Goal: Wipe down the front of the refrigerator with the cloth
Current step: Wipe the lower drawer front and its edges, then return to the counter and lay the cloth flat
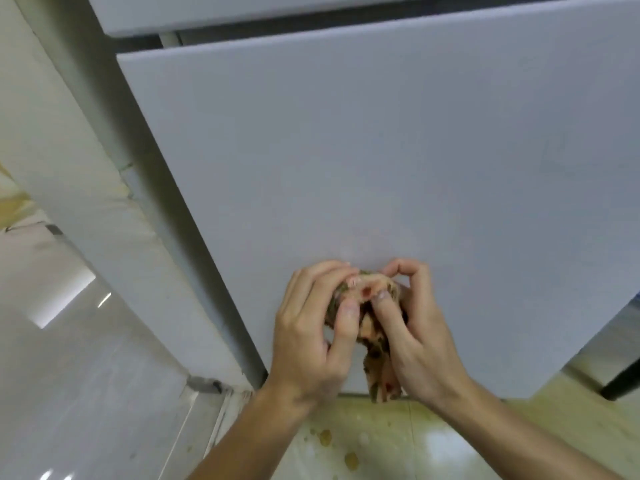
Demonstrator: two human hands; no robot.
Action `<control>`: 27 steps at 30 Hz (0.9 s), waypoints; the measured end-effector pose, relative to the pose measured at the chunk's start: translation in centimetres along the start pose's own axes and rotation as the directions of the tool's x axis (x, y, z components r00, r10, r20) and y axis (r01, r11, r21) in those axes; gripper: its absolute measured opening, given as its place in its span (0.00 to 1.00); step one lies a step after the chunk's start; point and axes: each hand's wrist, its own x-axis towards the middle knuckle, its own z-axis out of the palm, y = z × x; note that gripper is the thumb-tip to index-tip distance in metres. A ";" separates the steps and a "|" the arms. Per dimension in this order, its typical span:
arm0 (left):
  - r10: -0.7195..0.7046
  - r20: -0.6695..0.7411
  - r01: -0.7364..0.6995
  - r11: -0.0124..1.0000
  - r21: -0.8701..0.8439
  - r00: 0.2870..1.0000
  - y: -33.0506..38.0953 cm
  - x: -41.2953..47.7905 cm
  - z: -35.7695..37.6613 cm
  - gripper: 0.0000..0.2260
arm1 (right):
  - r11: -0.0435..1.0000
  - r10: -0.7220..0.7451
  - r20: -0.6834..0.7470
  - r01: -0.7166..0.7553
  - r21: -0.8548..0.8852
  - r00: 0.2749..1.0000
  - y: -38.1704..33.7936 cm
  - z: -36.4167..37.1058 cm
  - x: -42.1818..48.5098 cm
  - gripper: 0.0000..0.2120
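Observation:
The refrigerator's lower door (381, 150) is a flat pale grey panel that fills most of the view. Low in front of it, both hands bunch a patterned cloth (375, 344) of pink, green and brown. My left hand (311, 337) grips its left side and my right hand (419, 334) grips its right side. A tail of the cloth hangs down between my wrists. Most of the cloth is hidden by my fingers.
A second grey door panel (242, 12) sits above, with a dark gap between the two. A pale wall (69, 168) runs along the left. The glossy tiled floor (381, 441) below shows several yellowish drops. A dark object (623, 379) stands at the lower right.

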 end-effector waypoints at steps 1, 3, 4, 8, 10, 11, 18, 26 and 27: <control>-0.039 0.017 0.039 0.999 -0.005 0.999 0.1 -0.1 -0.2 0.14 | 0.998 0.067 0.009 -0.067 0.001 0.998 -0.2 0.2 -0.1 0.09; -0.141 0.065 0.141 0.990 0.006 0.988 0.3 -0.9 -0.7 0.12 | 0.976 0.219 0.057 -0.219 -0.009 0.974 -0.5 0.5 -0.6 0.11; -0.211 0.094 0.210 0.978 0.019 0.973 0.3 -1.5 -1.1 0.11 | 0.955 0.296 0.103 -0.295 -0.022 0.950 -0.6 0.6 -0.9 0.10; -0.555 0.253 0.545 0.830 0.117 0.792 2.0 -5.1 -4.1 0.06 | 0.832 0.555 0.244 -0.528 -0.171 0.795 -2.4 1.5 -4.0 0.10; -0.660 0.381 0.641 0.742 0.197 0.647 3.4 -6.5 -6.2 0.06 | 0.737 0.676 0.255 -0.635 -0.231 0.692 -4.0 2.0 -5.9 0.09; -0.693 0.430 0.665 0.706 0.242 0.579 4.4 -6.9 -7.3 0.06 | 0.700 0.714 0.256 -0.661 -0.269 0.652 -5.1 2.1 -7.0 0.09; -0.888 0.435 0.869 0.325 0.373 0.146 14.5 -6.9 -14.3 0.10 | 0.591 0.804 0.363 -0.568 -0.573 0.470 -15.6 1.2 -12.1 0.02; -0.875 0.483 0.910 0.191 0.369 -0.012 27.8 3.0 -23.2 0.08 | 0.544 0.836 0.298 -0.616 -0.570 0.461 -31.7 -3.6 -11.7 0.06; -0.869 0.494 0.923 0.165 0.346 -0.030 28.9 4.7 -24.2 0.07 | 0.560 0.824 0.291 -0.621 -0.549 0.486 -33.6 -4.4 -10.9 0.06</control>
